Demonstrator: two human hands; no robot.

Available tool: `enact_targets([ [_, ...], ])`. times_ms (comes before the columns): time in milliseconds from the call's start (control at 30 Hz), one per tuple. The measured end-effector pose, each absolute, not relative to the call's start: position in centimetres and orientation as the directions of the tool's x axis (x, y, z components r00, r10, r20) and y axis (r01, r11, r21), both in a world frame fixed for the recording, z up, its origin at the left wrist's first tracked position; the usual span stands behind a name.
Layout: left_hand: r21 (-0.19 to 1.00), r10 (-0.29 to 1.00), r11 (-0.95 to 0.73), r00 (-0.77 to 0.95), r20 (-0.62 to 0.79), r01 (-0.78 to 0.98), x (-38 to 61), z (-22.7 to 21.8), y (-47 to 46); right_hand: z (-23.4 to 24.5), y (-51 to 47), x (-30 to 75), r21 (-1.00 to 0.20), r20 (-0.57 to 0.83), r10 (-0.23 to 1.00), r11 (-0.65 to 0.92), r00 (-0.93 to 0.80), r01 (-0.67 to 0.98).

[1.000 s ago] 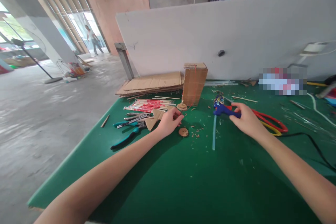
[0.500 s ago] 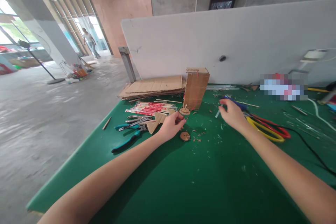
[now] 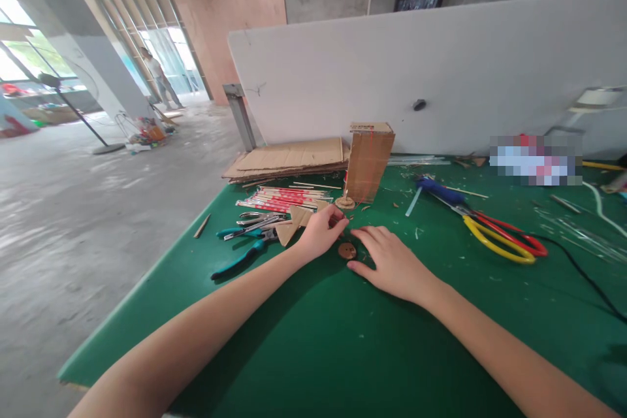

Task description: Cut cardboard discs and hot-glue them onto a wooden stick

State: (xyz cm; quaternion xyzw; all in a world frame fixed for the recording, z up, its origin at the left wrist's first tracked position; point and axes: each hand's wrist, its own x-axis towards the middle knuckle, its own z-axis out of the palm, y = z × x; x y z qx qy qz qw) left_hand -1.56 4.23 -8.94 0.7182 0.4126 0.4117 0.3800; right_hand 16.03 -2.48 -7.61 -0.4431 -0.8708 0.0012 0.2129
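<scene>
A small round cardboard disc [image 3: 347, 251] lies on the green tabletop between my hands. My right hand [image 3: 394, 264] reaches in from its right side, thumb and fingers apart around the disc's edge. Just behind it to the left, my left hand [image 3: 321, 232] has its fingers curled together; what they pinch, if anything, is hidden. Beyond the fingertips sits another round cardboard piece [image 3: 345, 203] with a short peg sticking up. It stands at the foot of an upright cardboard box [image 3: 369, 163]. Cut cardboard pieces [image 3: 289, 230] lie beside my left hand.
Left of my hands are teal-handled pliers [image 3: 240, 262] and red-and-white wrapped sticks [image 3: 287, 198]. Flat cardboard sheets [image 3: 289, 158] are stacked behind. To the right lie a blue glue gun [image 3: 441, 191], a translucent glue stick [image 3: 414, 201] and red-and-yellow-handled scissors [image 3: 499, 240]. A person [image 3: 161, 78] stands far off.
My right hand has moved left and nearer, from beside the glue stick to the cardboard disc. My left hand stays almost where it was. The person in the background has shifted slightly left.
</scene>
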Motion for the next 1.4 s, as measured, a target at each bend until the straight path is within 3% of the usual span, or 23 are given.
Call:
enact_targets([
  [333,0.835,0.891,-0.421,0.336,0.306,0.355,-1.6,-8.6,4.0,-7.5,-2.4,15.1,-0.32,0.374,0.819,0.555,-0.435,0.768],
  [600,0.824,0.885,-0.423,0.366,0.287,0.378,-1.6,-8.7,3.9,-5.7,-2.0,18.3,-0.652,0.455,0.87,0.471,-0.19,0.594],
  [667,0.81,0.882,-0.433,0.373,0.289,0.396,-1.6,-8.6,3.8,-5.7,-1.6,18.9,-0.808,0.377,0.923,0.37,-0.079,0.458],
  [767,0.786,0.871,-0.458,0.386,0.304,0.415,-1.6,-8.4,3.6,-5.9,-1.1,19.3,-0.976,0.21,0.976,0.205,0.058,0.075],
  [867,0.765,0.849,-0.494,0.42,0.321,0.414,-1.5,-8.4,3.6,-6.0,-0.8,19.4,-0.964,0.098,0.99,0.119,0.098,-0.236],
  [933,0.749,0.831,-0.514,0.458,0.315,0.418,-1.5,-8.4,3.6,-6.0,-0.7,19.2,-0.946,0.085,0.993,0.106,0.083,-0.305],
  [1400,0.625,0.743,-0.636,0.58,0.335,0.453,-1.3,-7.9,2.4,-6.5,-0.8,18.9,-0.97,0.197,0.98,0.2,0.035,-0.135],
])
